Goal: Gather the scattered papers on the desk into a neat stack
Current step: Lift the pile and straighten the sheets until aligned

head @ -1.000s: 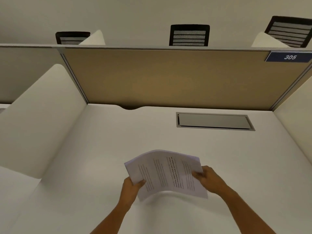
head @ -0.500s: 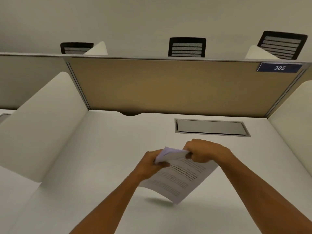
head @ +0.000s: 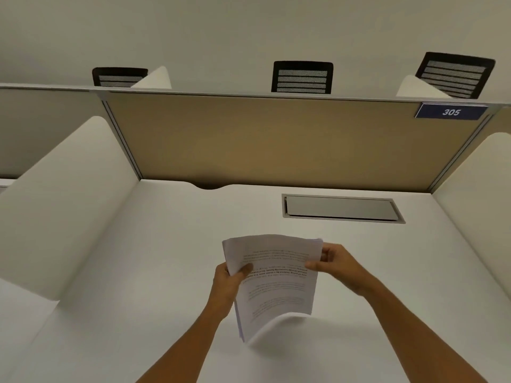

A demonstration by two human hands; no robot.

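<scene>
A stack of printed white papers (head: 276, 288) hangs above the white desk (head: 154, 272), held upright in portrait, its lower edge curling and lifted off the surface. My left hand (head: 229, 283) grips the stack's left edge, thumb on the front sheet. My right hand (head: 336, 262) pinches the upper right edge. The sheets' edges look roughly aligned, with a slight fan at the left side. No loose sheets show elsewhere on the desk.
A grey cable hatch (head: 341, 208) is set into the desk behind the papers. A tan partition (head: 276, 139) with a blue sign 305 (head: 450, 111) closes the back; white side dividers (head: 60, 200) flank the desk. Black chair backs (head: 302, 77) show beyond.
The stack was held landscape, then bunched and turned between both hands; now it is portrait, with my hands gripping its left and right edges higher up.
</scene>
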